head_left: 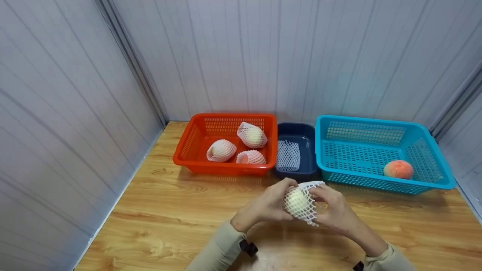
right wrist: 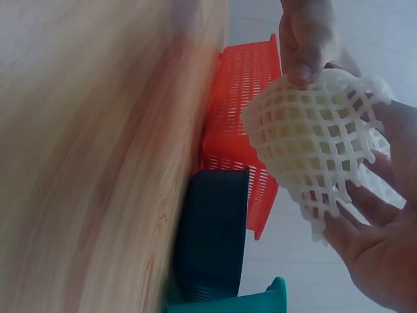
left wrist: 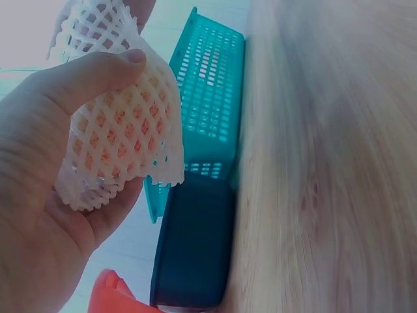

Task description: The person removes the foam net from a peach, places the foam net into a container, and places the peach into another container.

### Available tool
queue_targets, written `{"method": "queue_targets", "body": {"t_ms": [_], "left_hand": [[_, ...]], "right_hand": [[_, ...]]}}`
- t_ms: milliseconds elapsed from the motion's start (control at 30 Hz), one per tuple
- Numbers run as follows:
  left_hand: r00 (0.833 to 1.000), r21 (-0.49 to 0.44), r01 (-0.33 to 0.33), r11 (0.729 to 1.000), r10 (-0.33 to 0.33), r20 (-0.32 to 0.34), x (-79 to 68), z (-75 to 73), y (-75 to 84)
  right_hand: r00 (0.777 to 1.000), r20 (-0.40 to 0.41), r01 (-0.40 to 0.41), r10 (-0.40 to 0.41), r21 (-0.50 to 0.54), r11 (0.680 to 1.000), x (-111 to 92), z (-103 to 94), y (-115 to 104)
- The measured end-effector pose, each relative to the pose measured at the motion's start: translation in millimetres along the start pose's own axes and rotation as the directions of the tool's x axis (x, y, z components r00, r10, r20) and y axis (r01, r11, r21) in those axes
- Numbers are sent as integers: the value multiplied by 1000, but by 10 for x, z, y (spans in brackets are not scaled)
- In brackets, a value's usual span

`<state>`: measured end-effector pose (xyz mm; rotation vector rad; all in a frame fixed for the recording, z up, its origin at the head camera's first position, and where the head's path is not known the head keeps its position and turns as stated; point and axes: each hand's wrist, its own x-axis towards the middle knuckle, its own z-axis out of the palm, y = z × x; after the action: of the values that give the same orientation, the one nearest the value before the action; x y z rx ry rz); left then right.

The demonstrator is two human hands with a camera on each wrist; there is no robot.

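Observation:
Low over the table, in front of the dark blue tub [head_left: 308,150], both hands hold a peach [head_left: 295,200] wrapped in a white foam net [head_left: 312,185]. My left hand [head_left: 268,205] grips the wrapped peach from the left, its thumb [left wrist: 107,75] lying across the mesh. At the right, my right hand [head_left: 337,210] has thumb and fingers curled at the net's loose edge. Pale yellow shows through the mesh in the right wrist view, orange-red in the left wrist view. Another foam net [head_left: 289,156] lies flat in the tub.
A red basket [head_left: 180,158] at back left holds three net-wrapped fruits [head_left: 222,150]. To the right of the tub, a turquoise basket [head_left: 433,150] contains one bare peach [head_left: 398,169]. Grey panel walls [head_left: 241,56] border the wooden table [head_left: 169,218].

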<state>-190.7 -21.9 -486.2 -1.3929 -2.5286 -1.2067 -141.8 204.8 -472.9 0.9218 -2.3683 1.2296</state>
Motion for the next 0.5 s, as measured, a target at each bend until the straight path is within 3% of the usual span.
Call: {"method": "queue_targets", "body": {"t_ms": [200, 500], "left_hand": [[1000, 3, -2, 1000, 2, 3, 25, 19, 0], [1000, -13, 6, 1000, -6, 23, 44, 75, 3]], "right_hand": [[997, 40, -63, 66, -66, 996, 23, 18, -1], [997, 15, -69, 71, -109, 992, -19, 48, -1]]}}
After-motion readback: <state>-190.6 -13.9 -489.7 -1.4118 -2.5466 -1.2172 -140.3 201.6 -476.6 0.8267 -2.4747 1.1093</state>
